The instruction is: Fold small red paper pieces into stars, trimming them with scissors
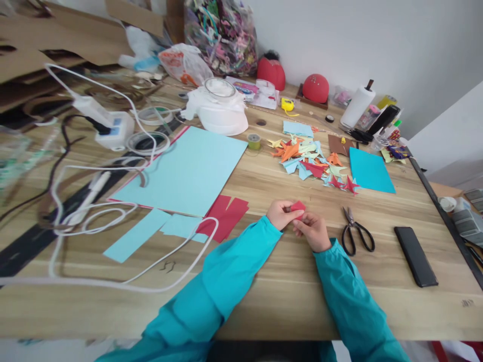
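Note:
My left hand [281, 213] and my right hand [314, 230] meet over the wooden table [287, 286], both in teal sleeves. Between their pinched fingers is a small folded piece of red paper [298, 205], held just above the tabletop. Left of my hands lie red paper strips [226, 213] and light blue strips [151, 232]. Black scissors [354, 231] rest just to the right of my right hand.
A black phone [415, 255] lies at the right. A pile of folded paper shapes [311, 163] and a blue sheet [370, 171] sit further back. A large light blue sheet [184, 171], white cables [113, 221], tape rolls and a white appliance [221, 108] fill the left.

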`<action>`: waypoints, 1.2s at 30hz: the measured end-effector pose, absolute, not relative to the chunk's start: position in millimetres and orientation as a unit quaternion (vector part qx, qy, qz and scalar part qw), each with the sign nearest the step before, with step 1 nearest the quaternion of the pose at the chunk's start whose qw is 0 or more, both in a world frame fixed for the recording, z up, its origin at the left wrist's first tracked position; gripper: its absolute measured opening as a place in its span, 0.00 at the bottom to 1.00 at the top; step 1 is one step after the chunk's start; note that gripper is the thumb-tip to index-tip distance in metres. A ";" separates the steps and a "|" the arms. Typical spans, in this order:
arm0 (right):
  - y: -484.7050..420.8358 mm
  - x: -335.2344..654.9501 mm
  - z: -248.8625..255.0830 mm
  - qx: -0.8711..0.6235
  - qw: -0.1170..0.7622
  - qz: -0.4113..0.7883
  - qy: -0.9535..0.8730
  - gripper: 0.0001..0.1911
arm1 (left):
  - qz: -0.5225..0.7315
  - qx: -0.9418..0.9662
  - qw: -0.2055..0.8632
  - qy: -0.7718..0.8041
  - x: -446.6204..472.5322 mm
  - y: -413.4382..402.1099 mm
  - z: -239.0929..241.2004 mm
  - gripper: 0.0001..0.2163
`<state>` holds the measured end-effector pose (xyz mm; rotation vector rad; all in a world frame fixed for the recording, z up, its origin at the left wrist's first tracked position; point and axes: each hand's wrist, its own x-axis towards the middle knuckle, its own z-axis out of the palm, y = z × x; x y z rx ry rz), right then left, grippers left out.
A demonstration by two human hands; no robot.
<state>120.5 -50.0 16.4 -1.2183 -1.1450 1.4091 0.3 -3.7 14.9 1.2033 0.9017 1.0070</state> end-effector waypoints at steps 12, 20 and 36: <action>-53.6 116.8 16.2 -0.486 0.421 0.536 -0.547 0.13 | 0.426 0.559 0.557 0.442 -0.2 -6.1 17.5 0.17; -52.6 119.2 16.6 -0.477 0.467 0.558 -0.493 0.15 | 0.415 0.462 0.645 0.445 2.1 -4.4 20.2 0.18; -49.0 117.4 9.9 -0.520 0.503 0.473 -0.503 0.13 | 0.446 0.474 0.656 0.382 0.2 -2.9 22.0 0.13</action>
